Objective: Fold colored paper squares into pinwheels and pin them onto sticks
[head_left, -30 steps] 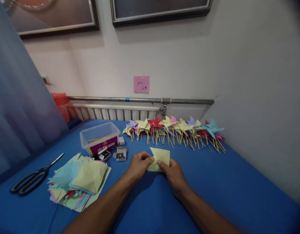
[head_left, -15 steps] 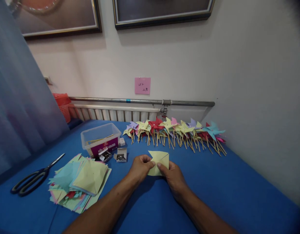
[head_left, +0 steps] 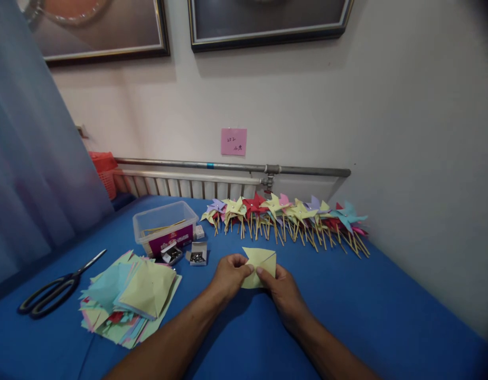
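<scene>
Head view, centre of the frame: left hand (head_left: 228,275) and right hand (head_left: 281,289) both pinch a pale yellow paper square (head_left: 260,262), thumbs and forefingers meeting at its lower middle, the sheet lifted just above the blue tabletop (head_left: 386,306). Paper looks light, thin and floppy (creases easily, tears at cuts); best held near the centre fold or by a corner, with a gentle pinch. Lower left: stack of coloured paper squares (head_left: 129,295), scissors (head_left: 49,291) further left. Behind the stack, a clear plastic box (head_left: 165,224) and two small open boxes of pins (head_left: 197,254). Along the wall, a row of finished pinwheels (head_left: 287,214) on wooden sticks.
</scene>
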The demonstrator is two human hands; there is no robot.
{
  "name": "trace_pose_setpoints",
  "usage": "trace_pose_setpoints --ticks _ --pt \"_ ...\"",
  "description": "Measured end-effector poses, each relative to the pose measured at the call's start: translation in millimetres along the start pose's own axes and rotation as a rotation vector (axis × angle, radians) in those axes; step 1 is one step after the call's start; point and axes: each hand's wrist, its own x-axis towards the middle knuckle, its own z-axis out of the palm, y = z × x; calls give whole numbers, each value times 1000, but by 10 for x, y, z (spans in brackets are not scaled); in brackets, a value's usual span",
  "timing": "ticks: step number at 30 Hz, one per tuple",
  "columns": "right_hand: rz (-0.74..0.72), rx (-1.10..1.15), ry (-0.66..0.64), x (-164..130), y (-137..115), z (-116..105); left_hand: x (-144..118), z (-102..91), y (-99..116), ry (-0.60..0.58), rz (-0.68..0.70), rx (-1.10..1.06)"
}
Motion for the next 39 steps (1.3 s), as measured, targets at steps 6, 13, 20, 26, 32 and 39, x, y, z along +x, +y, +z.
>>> trace_pose_setpoints --ticks 6,13,20,26,32,39 --pt "7 2 -12 -33 -12 10 -23 15 34 33 -15 -69" --pt "-38 98 -12 -45 -67 36 7 13 -33 29 12 -57" --pt "-100 124 107 -43 -136 30 8 57 -97 37 13 -15" --pt "-130 -54 159 -59 -158 2 -39 98 -113 10 16 50" --pt "-203 -196 127 -73 -169 0 -56 114 -45 51 -47 34" --pt "-275 -403 13 -124 -211 -28 -50 84 17 81 -87 -18"
